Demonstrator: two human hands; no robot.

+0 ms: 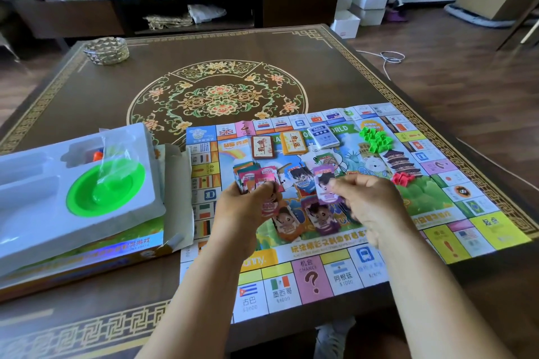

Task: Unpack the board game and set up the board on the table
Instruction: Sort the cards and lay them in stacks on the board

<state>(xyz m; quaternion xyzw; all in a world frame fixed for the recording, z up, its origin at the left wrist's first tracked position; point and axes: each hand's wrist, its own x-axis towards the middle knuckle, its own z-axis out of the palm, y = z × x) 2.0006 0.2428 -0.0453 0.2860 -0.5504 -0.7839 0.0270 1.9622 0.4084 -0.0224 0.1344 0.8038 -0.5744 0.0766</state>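
Holding a fanned stack of play money (253, 176) in your left hand (248, 210), you have that grip curled round the notes just above the middle of the board (320, 253). Your right hand (370, 204) pinches a single purple note (326, 183) between thumb and fingers, also over the board's middle, with a few more notes (306, 217) lying flat on the board below it. The board lies unfolded on the bench (204, 46), its near edge hanging slightly past the bench's front. On the board's far part sit three card decks (294, 143) in a row, a heap of green houses (376, 138) to the right of them, and red pieces (404, 179) nearer you on the board's right side. Left of the board, touching its edge, the white tray (38, 183) holds a green bowl (106, 189) and rests on the game box (87, 253).
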